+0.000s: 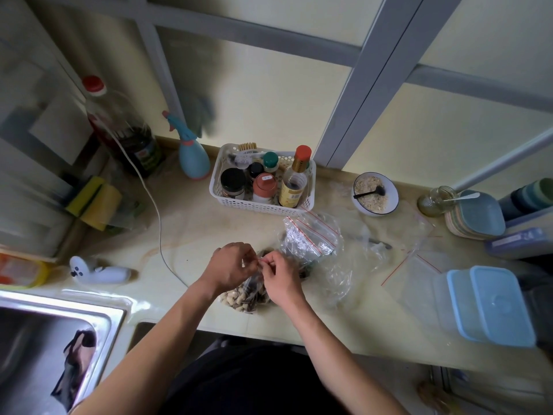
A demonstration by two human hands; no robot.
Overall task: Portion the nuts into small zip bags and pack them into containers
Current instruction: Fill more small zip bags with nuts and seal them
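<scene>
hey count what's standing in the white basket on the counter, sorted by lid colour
In the white basket:
Black lids: 2
Red-brown lid: 1
Green lid: 1
Orange cap: 1
Clear cup-capped bottle: 1
Brushes: 2
Total: 8

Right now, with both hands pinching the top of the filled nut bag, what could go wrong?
1. The left hand and right hand pinch only the top edge of the nut bag; a gap in the seal could spill nuts on the counter.
2. The bag lies near the counter's front edge, so a slipped grip may send it off.
</scene>
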